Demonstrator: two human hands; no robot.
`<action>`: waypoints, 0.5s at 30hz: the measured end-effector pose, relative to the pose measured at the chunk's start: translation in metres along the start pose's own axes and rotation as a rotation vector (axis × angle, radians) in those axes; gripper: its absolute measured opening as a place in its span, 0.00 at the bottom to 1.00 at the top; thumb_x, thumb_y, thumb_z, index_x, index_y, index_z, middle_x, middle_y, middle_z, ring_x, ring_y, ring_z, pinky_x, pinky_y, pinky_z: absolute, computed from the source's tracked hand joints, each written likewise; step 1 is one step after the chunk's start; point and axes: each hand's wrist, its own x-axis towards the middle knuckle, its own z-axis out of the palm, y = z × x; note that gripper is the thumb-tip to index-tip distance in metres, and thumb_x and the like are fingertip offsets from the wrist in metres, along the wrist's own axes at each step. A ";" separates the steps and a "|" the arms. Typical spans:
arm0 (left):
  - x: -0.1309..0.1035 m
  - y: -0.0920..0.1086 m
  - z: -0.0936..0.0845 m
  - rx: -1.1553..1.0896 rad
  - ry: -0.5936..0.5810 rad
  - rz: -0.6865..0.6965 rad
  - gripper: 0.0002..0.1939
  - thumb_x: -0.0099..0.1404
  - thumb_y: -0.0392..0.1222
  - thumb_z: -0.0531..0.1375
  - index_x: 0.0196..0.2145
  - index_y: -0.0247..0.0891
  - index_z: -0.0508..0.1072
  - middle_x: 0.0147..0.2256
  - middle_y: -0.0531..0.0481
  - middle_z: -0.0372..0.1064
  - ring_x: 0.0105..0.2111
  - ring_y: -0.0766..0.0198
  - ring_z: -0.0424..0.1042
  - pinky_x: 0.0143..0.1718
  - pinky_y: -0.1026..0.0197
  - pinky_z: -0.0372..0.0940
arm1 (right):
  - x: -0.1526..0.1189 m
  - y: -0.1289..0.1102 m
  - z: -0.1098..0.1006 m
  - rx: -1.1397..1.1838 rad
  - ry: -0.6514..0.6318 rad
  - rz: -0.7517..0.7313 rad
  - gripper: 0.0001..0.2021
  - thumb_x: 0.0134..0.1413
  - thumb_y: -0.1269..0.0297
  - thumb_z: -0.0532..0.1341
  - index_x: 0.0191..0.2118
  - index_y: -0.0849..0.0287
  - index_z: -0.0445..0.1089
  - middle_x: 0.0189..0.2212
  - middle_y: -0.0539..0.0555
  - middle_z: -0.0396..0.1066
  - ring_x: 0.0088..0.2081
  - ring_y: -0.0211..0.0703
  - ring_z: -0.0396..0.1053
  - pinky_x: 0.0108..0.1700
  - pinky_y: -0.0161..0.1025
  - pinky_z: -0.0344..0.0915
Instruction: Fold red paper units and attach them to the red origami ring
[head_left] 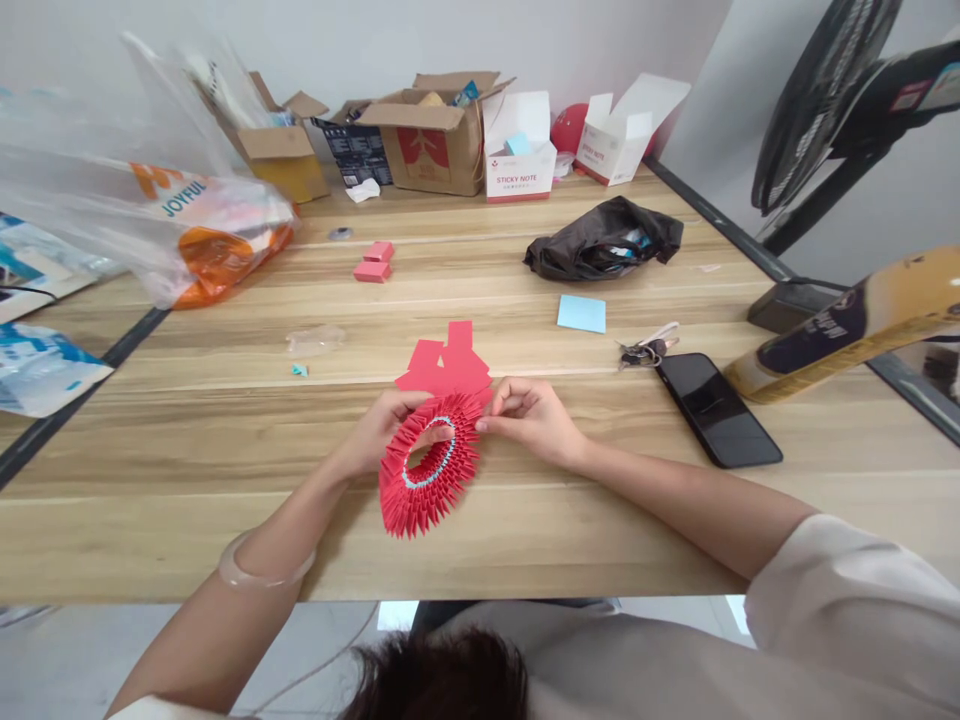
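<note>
A ring of folded red paper pieces (401,505) with a pale blue inner edge is held tilted above the wooden table. My left hand (375,432) grips its upper left side, with fingertips showing in the central opening. At the ring's upper right edge, my right hand (536,420) is closed in a pinch; whatever lies between its thumb and finger is too small to make out. Several flat red paper pieces (450,368) lie overlapping just behind the ring.
Two small red stacks (373,271), a blue note pad (581,314) and a black bag (607,240) lie farther back. Keys (643,352), a phone (720,410) and a yellow can-like container (847,325) are at right. Cardboard boxes (442,150) line the wall; a plastic bag (225,240) is left.
</note>
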 end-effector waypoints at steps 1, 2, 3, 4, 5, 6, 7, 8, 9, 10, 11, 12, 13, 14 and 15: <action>0.000 0.000 0.000 -0.004 -0.004 -0.002 0.07 0.53 0.39 0.62 0.24 0.34 0.68 0.23 0.53 0.61 0.23 0.66 0.59 0.25 0.64 0.56 | 0.000 0.000 -0.001 -0.003 -0.006 0.006 0.14 0.38 0.65 0.69 0.23 0.60 0.61 0.20 0.46 0.69 0.24 0.34 0.70 0.28 0.33 0.64; 0.000 0.000 0.000 -0.008 -0.009 -0.007 0.07 0.53 0.40 0.62 0.25 0.34 0.68 0.23 0.53 0.61 0.24 0.66 0.59 0.25 0.64 0.56 | 0.001 0.000 -0.001 -0.003 -0.014 0.012 0.14 0.39 0.64 0.69 0.24 0.60 0.61 0.20 0.46 0.69 0.24 0.34 0.69 0.28 0.33 0.64; 0.000 -0.001 0.000 -0.012 -0.009 -0.013 0.07 0.53 0.40 0.62 0.25 0.34 0.68 0.23 0.53 0.62 0.24 0.66 0.60 0.25 0.64 0.56 | 0.001 0.000 -0.002 0.001 -0.025 0.017 0.14 0.39 0.64 0.69 0.24 0.60 0.61 0.20 0.46 0.69 0.24 0.34 0.69 0.28 0.33 0.64; 0.001 -0.002 0.000 -0.015 -0.009 -0.017 0.07 0.53 0.40 0.62 0.25 0.35 0.69 0.23 0.53 0.62 0.24 0.66 0.60 0.25 0.64 0.56 | 0.002 0.000 -0.003 0.005 -0.040 0.023 0.14 0.39 0.64 0.69 0.24 0.60 0.61 0.20 0.46 0.69 0.23 0.33 0.69 0.28 0.32 0.64; 0.001 -0.003 0.001 -0.022 -0.007 -0.020 0.07 0.53 0.41 0.63 0.24 0.35 0.68 0.23 0.53 0.62 0.23 0.66 0.60 0.25 0.64 0.56 | 0.003 0.000 -0.004 0.012 -0.057 0.029 0.14 0.39 0.64 0.69 0.24 0.60 0.61 0.20 0.46 0.69 0.24 0.33 0.69 0.28 0.32 0.64; 0.001 -0.003 0.001 -0.035 -0.002 -0.024 0.08 0.52 0.41 0.63 0.24 0.35 0.68 0.23 0.53 0.62 0.23 0.66 0.60 0.25 0.64 0.56 | 0.003 0.000 -0.005 0.021 -0.076 0.034 0.14 0.39 0.64 0.69 0.25 0.60 0.61 0.21 0.46 0.69 0.24 0.33 0.69 0.28 0.32 0.64; 0.001 -0.004 0.002 -0.049 0.004 -0.027 0.08 0.52 0.40 0.63 0.23 0.36 0.67 0.22 0.54 0.61 0.23 0.66 0.59 0.25 0.64 0.56 | 0.004 0.000 -0.005 0.030 -0.093 0.036 0.14 0.40 0.64 0.68 0.25 0.60 0.60 0.21 0.46 0.69 0.24 0.33 0.69 0.29 0.32 0.64; 0.001 -0.004 0.002 -0.064 0.013 -0.027 0.09 0.52 0.40 0.63 0.22 0.36 0.67 0.21 0.54 0.61 0.22 0.66 0.59 0.25 0.64 0.56 | 0.004 0.000 -0.005 0.035 -0.104 0.035 0.14 0.40 0.64 0.68 0.25 0.60 0.60 0.21 0.46 0.69 0.25 0.33 0.69 0.29 0.33 0.64; 0.001 -0.003 0.002 -0.074 0.020 -0.028 0.09 0.51 0.40 0.64 0.22 0.36 0.66 0.21 0.54 0.61 0.22 0.66 0.59 0.25 0.64 0.57 | 0.004 0.000 -0.005 0.034 -0.107 0.031 0.14 0.40 0.64 0.68 0.25 0.60 0.60 0.21 0.46 0.69 0.25 0.34 0.70 0.29 0.33 0.65; 0.001 -0.003 0.003 -0.076 0.024 -0.029 0.09 0.51 0.40 0.64 0.21 0.36 0.66 0.20 0.54 0.61 0.22 0.66 0.59 0.25 0.64 0.57 | 0.003 0.001 -0.005 0.024 -0.101 0.023 0.14 0.40 0.64 0.68 0.25 0.60 0.60 0.21 0.46 0.69 0.25 0.34 0.70 0.29 0.33 0.65; 0.001 -0.001 0.003 -0.070 0.024 -0.030 0.09 0.51 0.40 0.64 0.21 0.36 0.67 0.20 0.54 0.61 0.22 0.66 0.60 0.25 0.64 0.57 | 0.003 0.001 -0.004 0.002 -0.084 0.012 0.14 0.40 0.63 0.68 0.25 0.59 0.61 0.21 0.46 0.69 0.25 0.34 0.70 0.29 0.33 0.65; 0.001 0.000 0.003 -0.056 0.022 -0.027 0.09 0.51 0.40 0.64 0.21 0.36 0.67 0.21 0.54 0.61 0.22 0.66 0.60 0.24 0.64 0.57 | 0.002 0.002 -0.003 -0.030 -0.058 -0.001 0.14 0.40 0.63 0.68 0.24 0.59 0.61 0.20 0.46 0.69 0.25 0.35 0.70 0.28 0.34 0.65; 0.001 0.001 0.003 -0.040 0.023 -0.025 0.09 0.51 0.41 0.64 0.21 0.36 0.67 0.21 0.54 0.61 0.22 0.66 0.59 0.24 0.65 0.57 | 0.001 0.002 -0.002 -0.070 -0.025 -0.016 0.14 0.40 0.62 0.68 0.24 0.59 0.61 0.20 0.47 0.69 0.24 0.35 0.70 0.28 0.34 0.66; 0.001 0.002 0.004 -0.025 0.029 -0.024 0.09 0.51 0.41 0.64 0.21 0.36 0.67 0.21 0.54 0.61 0.22 0.67 0.59 0.24 0.65 0.57 | 0.000 0.002 -0.002 -0.108 0.008 -0.031 0.14 0.40 0.62 0.68 0.24 0.59 0.61 0.20 0.47 0.69 0.24 0.36 0.70 0.29 0.35 0.66; 0.002 0.002 0.004 -0.014 0.036 -0.025 0.09 0.51 0.41 0.64 0.21 0.36 0.68 0.21 0.54 0.61 0.22 0.67 0.59 0.24 0.65 0.57 | -0.001 0.002 -0.001 -0.136 0.035 -0.044 0.14 0.40 0.62 0.68 0.23 0.60 0.62 0.20 0.48 0.69 0.25 0.36 0.70 0.29 0.35 0.66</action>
